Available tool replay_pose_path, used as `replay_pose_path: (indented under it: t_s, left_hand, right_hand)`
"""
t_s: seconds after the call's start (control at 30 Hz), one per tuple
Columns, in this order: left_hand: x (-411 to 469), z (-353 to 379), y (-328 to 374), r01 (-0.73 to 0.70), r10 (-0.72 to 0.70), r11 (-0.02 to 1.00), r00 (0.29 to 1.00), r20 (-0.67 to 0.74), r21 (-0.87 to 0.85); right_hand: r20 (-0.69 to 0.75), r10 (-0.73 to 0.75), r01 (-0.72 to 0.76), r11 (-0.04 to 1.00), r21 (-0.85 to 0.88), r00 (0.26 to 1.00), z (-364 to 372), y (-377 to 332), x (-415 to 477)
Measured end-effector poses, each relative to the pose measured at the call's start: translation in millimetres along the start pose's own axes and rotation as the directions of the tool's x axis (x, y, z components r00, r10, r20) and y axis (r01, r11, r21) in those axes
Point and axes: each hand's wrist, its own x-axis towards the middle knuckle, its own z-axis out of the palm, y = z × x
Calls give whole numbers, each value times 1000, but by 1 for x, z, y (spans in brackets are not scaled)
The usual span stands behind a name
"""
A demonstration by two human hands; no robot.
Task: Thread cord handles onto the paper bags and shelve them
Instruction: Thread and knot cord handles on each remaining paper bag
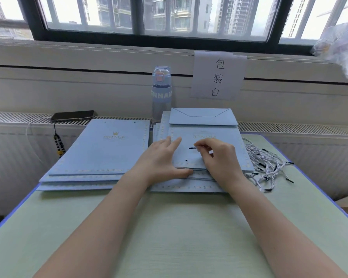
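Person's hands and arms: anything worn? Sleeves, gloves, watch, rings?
Nothing worn that shows. Left hand and right hand have no gloves, rings or watch visible, and no sleeves appear: both are bare right down to the frame's bottom edge.

Counted two stacks of paper bags: made out at least three layers in the left stack (100, 153), got no clean count in the right stack (201, 117). Logged two hands: left hand (161, 157), right hand (219, 157). Found one separate cord (192, 148), plus a tangled cord pile (267, 165), uncountable. Noted one each: bottle (161, 91), phone (72, 115), beaded strap (58, 145), paper sign (218, 77), table (169, 227).
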Motion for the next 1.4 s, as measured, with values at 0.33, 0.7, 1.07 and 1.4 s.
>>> replay_pose_path:
  t_s: [0.33, 0.7, 1.07, 1.4]
  left_hand:
    - [-3, -8, 1, 15, -19, 989, 1000, -25, -144]
    - [-5, -13, -12, -105, 20, 883, 982, -187, -458]
    - [-3, -9, -6, -148, 85, 923, 979, -187, -354]
    - [-2, -8, -7, -156, 94, 927, 977, -193, -342]
  right_hand:
    - [41, -31, 32, 999, -17, 999, -4, -2, 1]
    - [156, -56, 59, 998, -15, 986, -5, -1, 0]
    - [280, -117, 157, 980, -124, 953, -13, -1, 3]
    - [237, -91, 99, 995, -24, 967, -8, -1, 1]
